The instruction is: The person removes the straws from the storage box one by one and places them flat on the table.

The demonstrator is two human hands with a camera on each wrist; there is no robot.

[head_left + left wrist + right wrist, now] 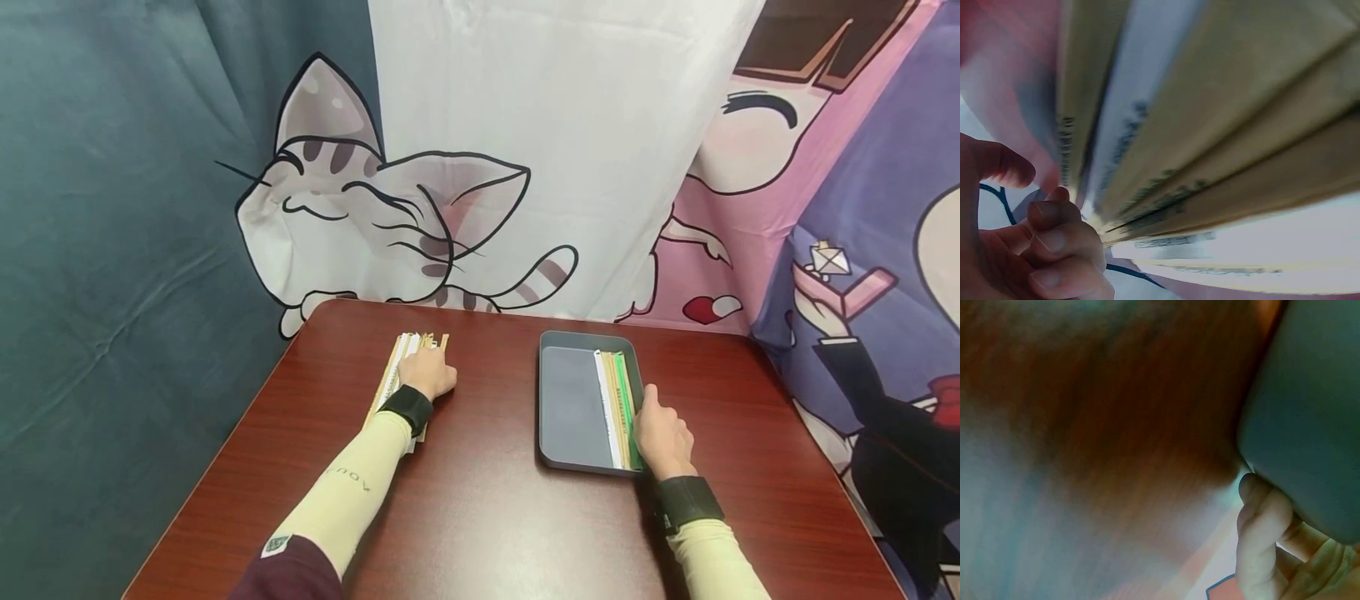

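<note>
A bundle of long, thin paper pieces, brown and white, lies at the left of the table. My left hand is over its right side. Up close in the left wrist view, the printed brown pieces fan out on edge, with curled fingers right at their far end and the thumb apart; I cannot tell whether one is pinched. On the right stands a shallow grey tray, its right side gripped by my right hand. White, brown and green pieces lie lengthwise along that side inside it.
Both hands work over a reddish-brown wooden table. A printed curtain with a cartoon cat hangs right behind its far edge. Another dark teal curtain hangs along the left.
</note>
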